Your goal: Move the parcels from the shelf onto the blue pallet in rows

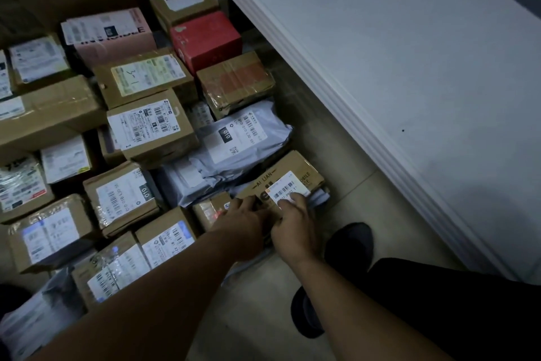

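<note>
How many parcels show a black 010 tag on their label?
2: the grey mailer bag at centre, and the brown box to its lower left. Tags on other parcels may be hidden.

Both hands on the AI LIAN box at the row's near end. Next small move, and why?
Probably lift the left hand and right hand off and draw back. The AI LIAN box already lies flat on the grey mailer bags, roughly in line with the taped box and red box beyond it.
</note>
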